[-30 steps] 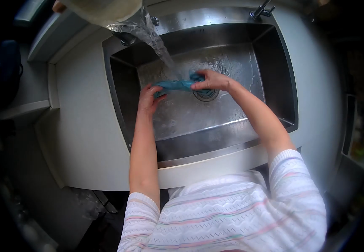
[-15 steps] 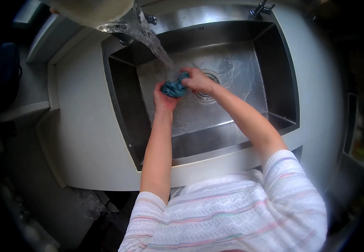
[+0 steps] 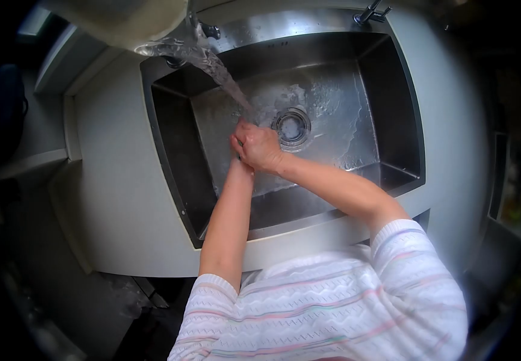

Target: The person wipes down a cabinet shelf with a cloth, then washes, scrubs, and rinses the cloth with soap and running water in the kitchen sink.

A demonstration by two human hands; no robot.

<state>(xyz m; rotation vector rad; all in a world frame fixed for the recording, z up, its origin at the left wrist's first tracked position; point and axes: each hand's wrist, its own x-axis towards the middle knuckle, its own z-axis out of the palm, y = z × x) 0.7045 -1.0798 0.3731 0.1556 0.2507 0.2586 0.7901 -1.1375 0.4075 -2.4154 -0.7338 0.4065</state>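
My right hand (image 3: 261,148) is closed over my left hand (image 3: 243,166) inside the sink, and the two are pressed together. Between them is a wet blue-green cloth (image 3: 238,157), of which only a tiny bit shows; the rest is hidden in my hands. Most of the left hand's fingers are covered by the right hand. A stream of water (image 3: 218,71) falls from the upper left and comes down right by my knuckles.
The water pours from the lip of a large pale container (image 3: 143,27) at the top left. A steel sink (image 3: 393,96) has a round drain (image 3: 291,127) right of my hands. A tap handle (image 3: 372,13) stands on the back rim. Pale counter (image 3: 113,174) surrounds the sink.
The cloth was spread across my left palm with my right fingers pinching it. Now my right hand has moved left and down over it, and the cloth is bunched almost out of sight.
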